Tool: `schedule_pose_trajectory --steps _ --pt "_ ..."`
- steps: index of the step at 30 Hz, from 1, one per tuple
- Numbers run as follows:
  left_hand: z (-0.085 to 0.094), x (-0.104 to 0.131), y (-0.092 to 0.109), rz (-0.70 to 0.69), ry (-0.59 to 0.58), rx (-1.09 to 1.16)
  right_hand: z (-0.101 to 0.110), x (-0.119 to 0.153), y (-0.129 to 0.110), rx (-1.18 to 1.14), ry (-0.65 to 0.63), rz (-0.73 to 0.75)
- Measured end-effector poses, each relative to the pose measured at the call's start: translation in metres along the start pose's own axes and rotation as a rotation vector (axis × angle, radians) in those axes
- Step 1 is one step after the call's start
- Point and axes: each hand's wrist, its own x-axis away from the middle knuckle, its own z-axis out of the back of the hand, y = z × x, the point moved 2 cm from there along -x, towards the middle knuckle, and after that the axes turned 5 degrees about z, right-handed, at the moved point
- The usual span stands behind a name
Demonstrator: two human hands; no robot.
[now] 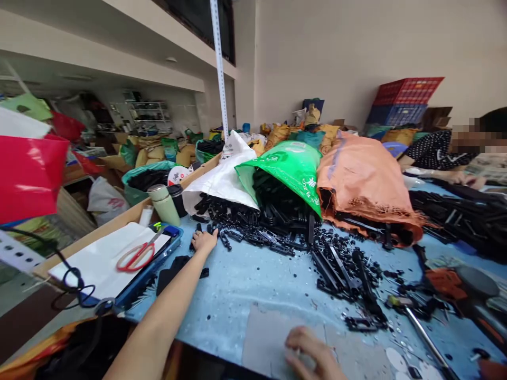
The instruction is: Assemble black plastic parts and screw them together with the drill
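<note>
My left hand (204,240) reaches out over small black parts at the left end of a long pile (273,237) on the blue tabletop (233,285). Its fingers touch the parts, but whether they grip one is too small to tell. Near the front edge, my right hand (311,351) hovers blurred over a grey sheet (269,338), fingers curled and apart, with nothing visible in them. Black parts spill from a white sack (225,177), a green sack (289,163) and an orange sack (364,177).
A blue tray (174,240) with paper and red scissors (137,257) lies left, near a green bottle (164,205). Screws and black bars (336,269) lie right of centre, beside a power tool (467,285). Another person (435,153) leans over the table at far right.
</note>
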Motion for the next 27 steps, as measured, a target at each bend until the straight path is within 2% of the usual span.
schedule_pose_trajectory --steps 3,6,8,10,13,15,17,19,21,24,27 --pt "-0.02 0.014 0.009 -0.082 0.012 -0.016 0.049 -0.064 0.031 0.128 0.101 0.038" --pt "-0.022 0.024 0.012 -0.134 0.052 -0.013 0.085 -0.158 0.07 0.341 0.239 0.047" --pt "-0.014 0.031 0.012 -0.165 0.083 0.003 0.099 -0.216 0.091 0.503 0.331 -0.113" --pt "-0.002 0.043 0.014 -0.204 0.102 0.029 0.103 -0.258 0.101 0.531 0.357 -0.166" --pt "0.012 0.084 0.017 -0.309 0.095 0.094 0.103 -0.28 0.103 0.513 0.353 -0.196" --pt "0.016 0.127 0.015 -0.471 0.012 0.207 0.1 -0.27 0.102 0.486 0.324 -0.22" --pt "0.016 0.178 0.007 -0.675 -0.146 0.323 0.095 -0.241 0.099 0.45 0.267 -0.243" --pt "0.015 0.224 -0.008 -0.788 -0.307 0.359 0.087 -0.195 0.095 0.411 0.199 -0.252" --pt "0.014 0.257 -0.024 -0.818 -0.395 0.337 0.076 -0.137 0.088 0.369 0.128 -0.204" --pt "0.016 0.281 -0.037 -0.828 -0.351 0.268 0.054 -0.048 0.073 0.413 0.042 -0.034" --pt "0.014 0.29 -0.033 -0.865 -0.256 0.195 0.034 0.019 0.057 0.601 0.002 0.102"
